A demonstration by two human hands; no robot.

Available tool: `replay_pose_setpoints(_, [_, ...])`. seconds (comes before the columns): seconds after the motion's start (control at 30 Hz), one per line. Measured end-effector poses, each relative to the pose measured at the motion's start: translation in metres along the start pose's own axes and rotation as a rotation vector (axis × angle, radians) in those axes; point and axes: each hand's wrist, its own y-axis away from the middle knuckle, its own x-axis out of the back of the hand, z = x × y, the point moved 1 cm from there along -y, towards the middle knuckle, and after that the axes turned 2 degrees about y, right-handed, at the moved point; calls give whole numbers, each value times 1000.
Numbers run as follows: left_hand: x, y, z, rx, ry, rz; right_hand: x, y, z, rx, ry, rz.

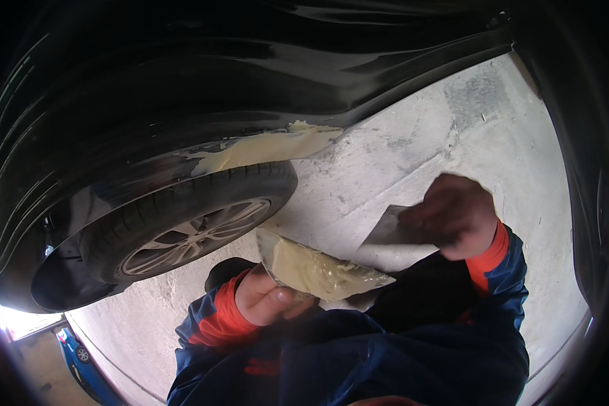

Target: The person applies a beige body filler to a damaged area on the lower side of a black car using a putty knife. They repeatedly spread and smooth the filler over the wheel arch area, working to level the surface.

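Observation:
My left hand grips a spreading board loaded with creamy beige filler. My right hand, slightly blurred, holds a wide metal scraper out to the right of the board, apparently not touching it. Above both hands, a dark car body panel carries a smeared beige filler patch along its lower edge, just over the wheel arch. The wheel, with a black tyre and silver spoked rim, sits below that patch, to the left of the board.
Pale, scuffed concrete floor lies under the car and around my legs. A dark bodywork edge curves down the right side of the view. A blue car stands far off at the lower left, near a bright opening.

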Motion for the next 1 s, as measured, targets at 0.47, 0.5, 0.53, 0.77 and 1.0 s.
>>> replay_pose_setpoints(0.47, [-6, -28, -16, 192, 242, -263, -66, -25, -22, -738, -1249, -176])
replay_pose_setpoints(0.5, [-5, -27, -17, 199, 233, -262, -63, -23, -19, -734, -1250, -192])
replay_pose_setpoints(0.53, [-5, -27, -17, 202, 229, -261, -60, -21, -14, -726, -1221, -247])
replay_pose_setpoints(0.77, [-5, -21, -2, 73, 172, -207, -51, -11, 7, -779, -891, -469])
replay_pose_setpoints(1.0, [-10, -16, -4, -19, 99, -44, -31, 2, 4, -691, -767, 487])
